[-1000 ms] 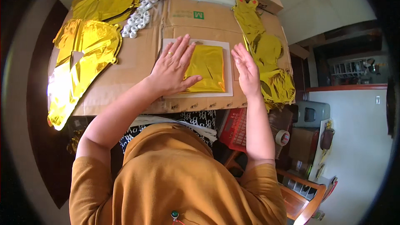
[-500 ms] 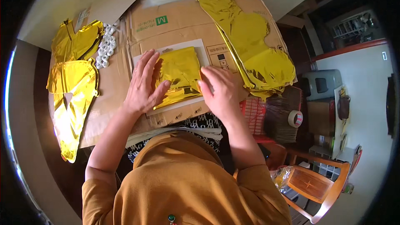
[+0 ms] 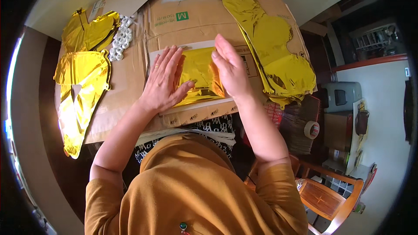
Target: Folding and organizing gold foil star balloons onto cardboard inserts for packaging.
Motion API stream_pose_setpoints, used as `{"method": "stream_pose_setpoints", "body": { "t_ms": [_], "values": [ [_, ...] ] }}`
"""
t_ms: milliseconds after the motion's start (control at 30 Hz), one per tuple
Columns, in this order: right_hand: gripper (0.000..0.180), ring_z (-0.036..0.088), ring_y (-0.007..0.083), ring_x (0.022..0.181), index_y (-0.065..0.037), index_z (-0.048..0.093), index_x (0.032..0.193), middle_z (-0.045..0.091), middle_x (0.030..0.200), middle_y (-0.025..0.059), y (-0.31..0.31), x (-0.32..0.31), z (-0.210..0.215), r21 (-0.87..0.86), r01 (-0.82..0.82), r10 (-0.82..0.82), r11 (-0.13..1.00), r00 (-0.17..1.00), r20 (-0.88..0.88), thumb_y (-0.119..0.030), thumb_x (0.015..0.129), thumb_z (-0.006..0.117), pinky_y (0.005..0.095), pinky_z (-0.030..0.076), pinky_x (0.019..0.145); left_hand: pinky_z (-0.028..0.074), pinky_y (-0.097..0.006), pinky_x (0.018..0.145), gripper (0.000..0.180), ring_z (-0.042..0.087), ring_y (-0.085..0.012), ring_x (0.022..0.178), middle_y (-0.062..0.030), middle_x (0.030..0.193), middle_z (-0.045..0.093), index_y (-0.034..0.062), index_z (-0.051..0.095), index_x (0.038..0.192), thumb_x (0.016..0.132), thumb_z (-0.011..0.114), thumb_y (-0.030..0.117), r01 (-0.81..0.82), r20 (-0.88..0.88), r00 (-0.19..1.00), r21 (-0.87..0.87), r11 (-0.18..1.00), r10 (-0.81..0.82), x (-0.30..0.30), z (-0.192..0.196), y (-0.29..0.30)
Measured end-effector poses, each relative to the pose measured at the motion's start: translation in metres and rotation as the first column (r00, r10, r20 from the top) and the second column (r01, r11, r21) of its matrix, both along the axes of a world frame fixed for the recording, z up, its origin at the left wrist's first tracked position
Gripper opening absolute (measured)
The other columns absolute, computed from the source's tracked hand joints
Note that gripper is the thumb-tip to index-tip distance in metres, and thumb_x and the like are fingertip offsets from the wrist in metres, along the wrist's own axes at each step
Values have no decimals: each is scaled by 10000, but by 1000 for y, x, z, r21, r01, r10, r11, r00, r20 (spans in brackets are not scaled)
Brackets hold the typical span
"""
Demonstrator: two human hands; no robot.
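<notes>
Fingers (image 3: pixel 167 58) of the left hand (image 3: pixel 160 85) are straight and loosely together, pointing toward the top of the frame, with the thumb held away from them; they grip nothing. This hand lies over the left edge of a folded, shiny gold foil rectangle (image 3: pixel 198 72) in the middle of the frame. At its right edge, the right hand (image 3: pixel 233 72) stands on its side, fingers extended, clasping nothing; whether its palm presses the foil cannot be told.

Beneath the foil rectangle is a flat, pale grey-white card (image 3: pixel 202 45), itself lying on a large brown cardboard sheet (image 3: pixel 124 82). Toward the upper left sit a cluster of small white ring-shaped rolls (image 3: pixel 123 39) and a crumpled gold foil piece (image 3: pixel 89 32), with a flat gold foil shape (image 3: pixel 85 67) below it. At upper right lies a long, wavy-edged gold foil form (image 3: pixel 272 39) with two red round spots.
</notes>
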State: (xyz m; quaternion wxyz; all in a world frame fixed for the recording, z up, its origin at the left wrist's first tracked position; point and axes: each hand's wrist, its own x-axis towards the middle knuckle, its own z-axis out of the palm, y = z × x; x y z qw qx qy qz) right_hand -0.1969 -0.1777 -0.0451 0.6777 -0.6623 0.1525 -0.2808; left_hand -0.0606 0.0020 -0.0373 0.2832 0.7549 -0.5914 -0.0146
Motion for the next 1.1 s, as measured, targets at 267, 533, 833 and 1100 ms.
{"method": "stream_pose_setpoints", "body": {
  "t_ms": [267,533,833,1100],
  "values": [
    [594,394,332,1441,100,333,1492,401,1522,274,1,2,5,269,137,-135,953,990,-25,40,948,567,376,368,1160,209,-503,1216,872,235,-431,1493,-266,1584,294,17,272,1556,935,626,518,-24,-36,999,3,1000,24,-2,-4,0],
    [364,688,225,1048,40,638,1234,706,1117,176,-14,4,5,-219,264,-313,939,921,-233,-48,886,695,314,541,906,128,-511,1239,872,185,-432,1509,-270,1588,278,31,251,1563,937,570,548,-73,-45,996,123,990,79,-5,1,-4],
    [326,598,102,603,27,714,902,661,734,40,-40,17,55,-315,-152,-147,937,646,-749,-299,915,735,265,480,551,152,-519,1229,867,200,-413,1509,-239,1607,265,37,268,1564,934,600,533,-113,77,991,92,989,106,-18,1,4],
    [299,530,95,526,26,706,839,630,675,31,-57,27,37,-232,-206,-33,951,677,-735,-263,896,757,244,455,511,141,-524,1228,868,204,-402,1511,-233,1607,268,22,287,1553,933,587,549,-122,115,987,112,986,109,-25,-7,0]
  ]
}}
